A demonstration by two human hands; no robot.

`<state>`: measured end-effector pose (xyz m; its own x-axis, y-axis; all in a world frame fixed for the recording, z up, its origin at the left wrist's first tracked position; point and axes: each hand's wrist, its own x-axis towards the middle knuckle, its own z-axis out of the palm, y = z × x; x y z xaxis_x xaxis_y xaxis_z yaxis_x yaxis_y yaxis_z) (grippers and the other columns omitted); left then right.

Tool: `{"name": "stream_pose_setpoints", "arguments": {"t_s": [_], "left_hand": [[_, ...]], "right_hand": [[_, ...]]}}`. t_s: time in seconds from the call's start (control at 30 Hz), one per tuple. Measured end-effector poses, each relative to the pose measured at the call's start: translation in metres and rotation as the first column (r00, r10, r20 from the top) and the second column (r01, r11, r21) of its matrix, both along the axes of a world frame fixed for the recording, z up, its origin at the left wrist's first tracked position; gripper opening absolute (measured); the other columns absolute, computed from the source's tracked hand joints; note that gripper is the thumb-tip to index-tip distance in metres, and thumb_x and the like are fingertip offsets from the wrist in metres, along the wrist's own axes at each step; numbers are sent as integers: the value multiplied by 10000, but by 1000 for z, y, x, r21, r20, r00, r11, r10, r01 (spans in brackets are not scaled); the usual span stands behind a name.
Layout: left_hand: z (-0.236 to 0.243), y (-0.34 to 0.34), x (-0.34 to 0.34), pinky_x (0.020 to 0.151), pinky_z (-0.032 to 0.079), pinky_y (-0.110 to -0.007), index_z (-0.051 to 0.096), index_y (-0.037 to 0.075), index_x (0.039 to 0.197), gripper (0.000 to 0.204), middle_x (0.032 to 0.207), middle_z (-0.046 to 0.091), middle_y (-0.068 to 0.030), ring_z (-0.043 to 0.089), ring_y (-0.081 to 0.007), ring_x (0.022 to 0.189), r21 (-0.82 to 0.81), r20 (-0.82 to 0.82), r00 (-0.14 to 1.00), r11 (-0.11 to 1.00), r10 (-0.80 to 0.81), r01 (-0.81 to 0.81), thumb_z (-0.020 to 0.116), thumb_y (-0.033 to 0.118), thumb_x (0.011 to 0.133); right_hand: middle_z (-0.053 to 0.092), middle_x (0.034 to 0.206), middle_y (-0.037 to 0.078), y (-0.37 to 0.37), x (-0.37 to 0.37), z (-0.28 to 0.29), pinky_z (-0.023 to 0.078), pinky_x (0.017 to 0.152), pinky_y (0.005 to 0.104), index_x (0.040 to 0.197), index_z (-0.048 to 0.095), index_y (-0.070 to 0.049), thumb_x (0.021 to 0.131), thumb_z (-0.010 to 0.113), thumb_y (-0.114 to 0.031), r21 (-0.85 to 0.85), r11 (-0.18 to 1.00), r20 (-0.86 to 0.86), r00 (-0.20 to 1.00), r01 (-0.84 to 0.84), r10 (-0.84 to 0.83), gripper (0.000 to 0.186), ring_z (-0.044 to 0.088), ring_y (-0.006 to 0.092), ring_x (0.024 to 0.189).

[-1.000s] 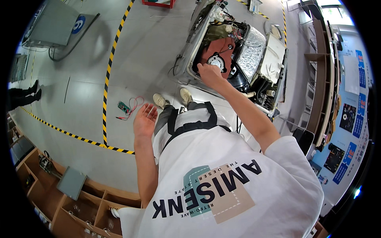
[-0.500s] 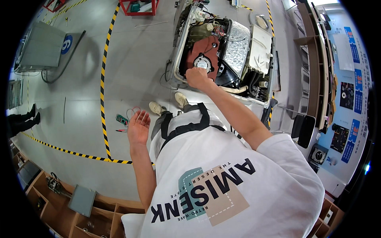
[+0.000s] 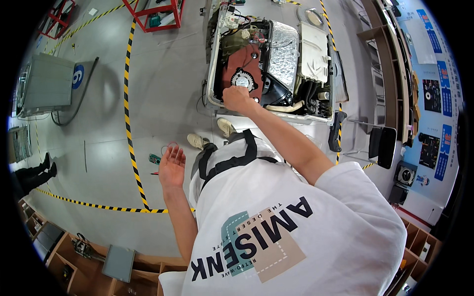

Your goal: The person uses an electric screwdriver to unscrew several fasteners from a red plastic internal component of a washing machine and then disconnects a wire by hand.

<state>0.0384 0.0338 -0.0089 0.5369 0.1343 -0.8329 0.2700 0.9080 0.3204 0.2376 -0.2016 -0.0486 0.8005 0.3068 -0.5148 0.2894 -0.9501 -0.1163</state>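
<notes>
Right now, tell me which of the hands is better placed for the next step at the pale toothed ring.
Probably the right hand: it is right beside the pale toothed ring on the reddish-brown panel, while the left hand is open, well away from the open machine.

Opened-up appliance (image 3: 282,54) is sitting between 12 and 1 o'clock, open side facing up, wiring and guts showing. The red-brown plate (image 3: 238,63) is around 8 o'clock inside it, kinda slanted, with a white toothed ring (image 3: 239,77) toward its 6 o'clock end, ring's lower edge partly hidden.
</notes>
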Motion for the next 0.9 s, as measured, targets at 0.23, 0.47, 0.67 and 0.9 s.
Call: {"name": "stream_pose_setpoints", "arguments": {"t_s": [0.23, 0.47, 0.67, 0.9], "left_hand": [[4, 0, 5, 822, 456, -336, 454, 23, 1091, 240, 1048, 516, -146, 532, -223, 942, -14, 3, 1000, 1000, 12, -12, 478, 137, 882], [5, 4, 6, 820, 453, -343, 469, 37, 1074, 221, 1059, 523, -134, 531, -220, 934, -8, 9, 1000, 1000, -18, 18, 459, 149, 885], [5, 4, 5, 808, 453, -327, 497, 33, 1055, 218, 1029, 539, -93, 532, -199, 917, 2, 9, 999, 999, -33, 33, 464, 169, 888], [0, 3, 6, 813, 453, -332, 498, 39, 1044, 208, 1023, 545, -97, 536, -204, 922, -18, 21, 999, 999, -38, 38, 475, 169, 883]], "right_hand": [[661, 875, 120, 1, -8, 1, 498, 676, 352, 819, 677, -87, 717, 593, -134, 36, 996, 16, 996, 86, -87, 140, 641, 257, 852], [664, 846, 120, 2, -4, -6, 502, 634, 352, 799, 679, -79, 713, 577, -121, 50, 997, 54, 997, 51, -54, 140, 647, 259, 823], [661, 791, 121, 5, 4, 0, 502, 597, 347, 758, 676, -80, 710, 561, -121, 43, 999, 94, 995, 28, -32, 132, 652, 262, 765], [654, 745, 132, 1, -1, -3, 504, 593, 357, 719, 667, -62, 680, 569, -104, 53, 997, 129, 991, -51, 44, 113, 654, 258, 721]]}}
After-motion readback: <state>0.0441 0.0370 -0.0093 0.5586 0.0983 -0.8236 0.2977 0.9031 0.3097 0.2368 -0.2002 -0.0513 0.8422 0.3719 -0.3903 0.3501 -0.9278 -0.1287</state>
